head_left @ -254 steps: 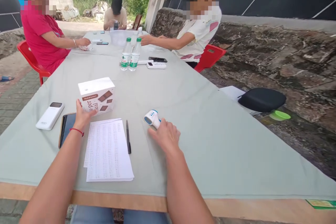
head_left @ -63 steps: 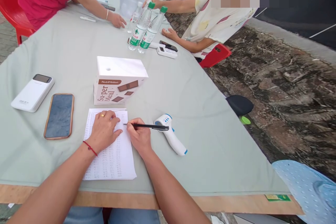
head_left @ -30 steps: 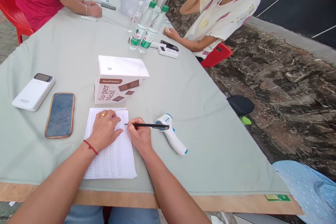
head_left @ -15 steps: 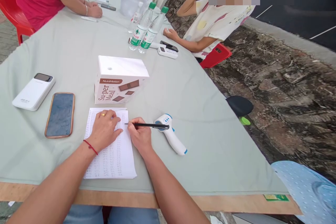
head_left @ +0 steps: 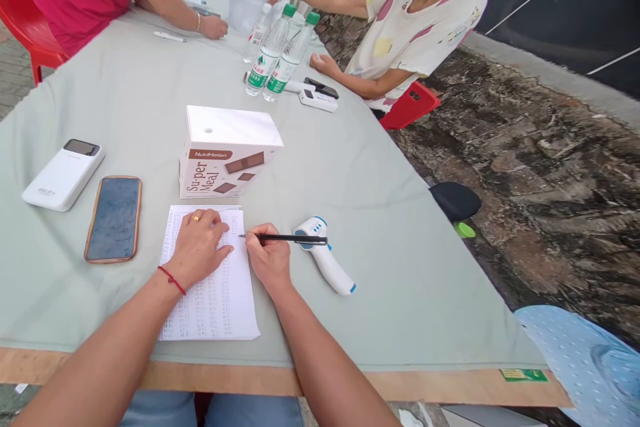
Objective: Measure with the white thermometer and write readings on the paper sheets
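My left hand (head_left: 201,247) lies flat with its fingers spread on a sheet of paper (head_left: 215,317) covered in columns of handwriting. A black pen (head_left: 290,238) is gripped in my right hand (head_left: 270,257), its tip at the paper's upper right part. Just right of that hand lies a white and blue infrared thermometer (head_left: 327,260), partly behind the pen. Beyond the paper stands a white and brown "Super Meal" box (head_left: 227,153). Left of the paper are a phone (head_left: 114,219) in a brown-edged case and a white power bank (head_left: 65,175).
Farther along the cloth-covered table (head_left: 400,287) stand several water bottles (head_left: 267,57) and a translucent tub (head_left: 241,10). A phone (head_left: 323,88) and a white device (head_left: 319,101) lie beside them. Three other people sit around the table. A light blue chair (head_left: 580,360) is at the right.
The person at right has reached an arm to the tub. The person in pink has moved a hand rightward. My right hand and pen have shifted very slightly right; my left hand stays put.
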`<state>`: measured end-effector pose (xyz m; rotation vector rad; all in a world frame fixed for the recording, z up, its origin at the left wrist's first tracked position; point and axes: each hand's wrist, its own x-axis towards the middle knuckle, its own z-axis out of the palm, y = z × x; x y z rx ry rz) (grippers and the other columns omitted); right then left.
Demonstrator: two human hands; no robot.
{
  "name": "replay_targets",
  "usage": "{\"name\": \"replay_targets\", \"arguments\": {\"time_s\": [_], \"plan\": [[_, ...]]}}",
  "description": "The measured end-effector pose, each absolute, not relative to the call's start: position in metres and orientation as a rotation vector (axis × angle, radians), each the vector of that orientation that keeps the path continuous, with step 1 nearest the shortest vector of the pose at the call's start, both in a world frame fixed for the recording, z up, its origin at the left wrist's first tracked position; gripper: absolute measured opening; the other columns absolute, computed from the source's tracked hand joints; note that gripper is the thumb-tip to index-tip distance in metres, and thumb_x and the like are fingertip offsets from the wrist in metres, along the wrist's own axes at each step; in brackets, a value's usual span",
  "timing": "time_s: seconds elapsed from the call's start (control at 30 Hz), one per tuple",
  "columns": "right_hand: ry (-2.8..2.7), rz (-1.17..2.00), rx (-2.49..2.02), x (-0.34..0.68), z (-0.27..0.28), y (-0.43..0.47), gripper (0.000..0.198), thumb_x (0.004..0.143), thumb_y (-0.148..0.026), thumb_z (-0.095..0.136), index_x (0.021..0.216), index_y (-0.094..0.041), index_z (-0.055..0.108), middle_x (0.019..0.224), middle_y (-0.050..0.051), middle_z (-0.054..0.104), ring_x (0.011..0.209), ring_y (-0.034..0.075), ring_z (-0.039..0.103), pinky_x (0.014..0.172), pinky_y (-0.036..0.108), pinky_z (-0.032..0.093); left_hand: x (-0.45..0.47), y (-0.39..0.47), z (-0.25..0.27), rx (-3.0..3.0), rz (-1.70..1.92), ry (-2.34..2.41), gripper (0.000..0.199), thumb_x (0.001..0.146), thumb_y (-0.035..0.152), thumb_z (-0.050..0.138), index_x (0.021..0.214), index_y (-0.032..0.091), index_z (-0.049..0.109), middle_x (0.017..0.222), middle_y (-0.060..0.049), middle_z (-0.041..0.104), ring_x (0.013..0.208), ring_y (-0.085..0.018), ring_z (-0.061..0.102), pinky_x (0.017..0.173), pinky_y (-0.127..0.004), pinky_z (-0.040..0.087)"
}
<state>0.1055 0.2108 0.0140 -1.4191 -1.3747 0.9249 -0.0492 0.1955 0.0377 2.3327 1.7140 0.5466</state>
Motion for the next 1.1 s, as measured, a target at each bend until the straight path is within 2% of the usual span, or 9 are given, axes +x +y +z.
{"name": "replay_targets", "arguments": {"time_s": [0.63, 0.77, 0.93, 1.03, 1.1], "plan": [[-1.408, 0.908, -1.428, 0.108, 0.008, 0.212, 0.01, 0.07, -0.029, 0.053, 0.063, -0.021, 0.05, 0.056, -0.005, 0.05, 0.054, 0.012, 0.044, 0.053, 0.025, 0.037, -0.05, 0.197, 0.039, 2.325, 0.531, 1.707, 0.025, 0.077, 0.027, 0.072, 0.099, 0.017, 0.068, 0.106, -0.009, 0.061, 0.099, -0.026, 0.053, 0.09, -0.043, 0.041], [-1.41, 0.719, -1.3, 0.118, 0.005, 0.217, 0.012, 0.082, -0.031, 0.051, 0.08, -0.02, 0.056, 0.07, -0.002, 0.056, 0.062, 0.014, 0.051, 0.059, 0.027, 0.042, -0.05, 0.197, 0.036, 2.332, 0.572, 1.714, 0.022, 0.077, 0.027, 0.072, 0.097, 0.018, 0.068, 0.105, -0.008, 0.061, 0.098, -0.026, 0.053, 0.088, -0.043, 0.042], [-1.818, 0.418, -1.201, 0.136, 0.002, 0.227, 0.026, 0.09, -0.023, 0.041, 0.108, -0.02, 0.06, 0.095, 0.005, 0.06, 0.089, 0.018, 0.058, 0.078, 0.032, 0.046, -0.053, 0.198, 0.034, 2.304, 0.62, 1.694, 0.024, 0.074, 0.024, 0.073, 0.096, 0.018, 0.067, 0.104, -0.008, 0.062, 0.097, -0.027, 0.054, 0.086, -0.044, 0.043], [-2.021, 0.369, -1.291, 0.142, -0.004, 0.23, 0.035, 0.091, -0.019, 0.038, 0.119, -0.024, 0.057, 0.1, 0.004, 0.059, 0.087, 0.018, 0.057, 0.075, 0.031, 0.045, -0.058, 0.2, 0.034, 2.238, 0.7, 1.69, 0.019, 0.075, 0.022, 0.071, 0.093, 0.018, 0.066, 0.101, -0.008, 0.063, 0.095, -0.027, 0.055, 0.082, -0.043, 0.045], [-2.077, 0.325, -1.328, 0.143, -0.007, 0.232, 0.04, 0.089, -0.013, 0.037, 0.118, -0.027, 0.059, 0.099, 0.004, 0.059, 0.085, 0.019, 0.055, 0.073, 0.031, 0.043, -0.063, 0.203, 0.035, 2.158, 0.842, 1.698, 0.009, 0.078, 0.02, 0.065, 0.087, 0.018, 0.064, 0.095, -0.007, 0.063, 0.091, -0.025, 0.056, 0.079, -0.041, 0.046]]}}
